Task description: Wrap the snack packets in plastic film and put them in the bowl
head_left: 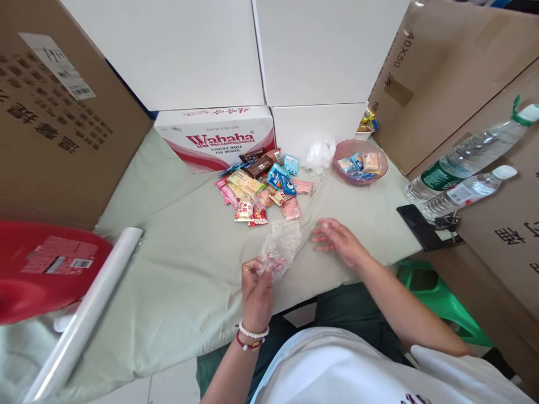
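Observation:
My left hand (pixel 255 292) is closed on a clear plastic bag (pixel 281 247) with something pink inside, held just above the pale green cloth (pixel 181 264). To the right of the bag, my right hand (pixel 337 240) hovers low over the cloth with fingers stretched out and nothing in it. A pile of small snack packets (pixel 263 188) lies beyond the hands. Farther right, a pink bowl (pixel 360 163) holds a few more packets, and a crumpled clear bag (pixel 320 155) lies beside it.
A Wahaha carton (pixel 214 137) and white boxes (pixel 324 56) stand behind the pile. Brown cardboard boxes flank both sides. Two water bottles (pixel 467 163) and a black phone (pixel 421 224) lie at right. A roll of clear film (pixel 84 314) and a red object (pixel 42 269) lie at left.

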Available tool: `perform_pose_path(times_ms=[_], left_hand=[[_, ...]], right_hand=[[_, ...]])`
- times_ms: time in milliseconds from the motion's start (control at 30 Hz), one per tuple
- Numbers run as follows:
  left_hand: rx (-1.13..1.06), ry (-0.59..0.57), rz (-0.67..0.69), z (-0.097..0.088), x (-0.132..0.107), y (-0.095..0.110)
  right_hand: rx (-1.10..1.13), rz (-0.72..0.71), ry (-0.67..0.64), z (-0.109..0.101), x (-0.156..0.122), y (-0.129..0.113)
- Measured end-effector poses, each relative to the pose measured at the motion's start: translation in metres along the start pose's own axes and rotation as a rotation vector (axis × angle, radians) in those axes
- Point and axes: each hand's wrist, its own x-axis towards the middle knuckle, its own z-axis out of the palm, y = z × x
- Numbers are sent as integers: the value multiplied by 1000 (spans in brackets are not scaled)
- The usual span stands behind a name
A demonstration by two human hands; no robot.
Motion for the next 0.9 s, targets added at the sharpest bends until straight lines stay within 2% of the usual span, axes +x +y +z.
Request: perform_pose_path(times_ms=[100,200,400,600,667,800,900], left_hand=[[90,-97,36,10,-3,-1],[231,-76,37,5,-5,0],[390,56,-120,-26,3,4],[501,159,-91,-39,13,12],[522,156,-65,-42,15,16],[449,71,-75,-51,16,22],[391,95,-79,-56,14,25]], right_hand=[[170,94,45,28,-1,24],[204,60,53,38,10,29],[115,-72,68,31,16,22],[89,-121,111,25,9,21],[83,-122,134,20,7,21],[86,-155,157,9,4,15],[77,-199,150,2,3,10]])
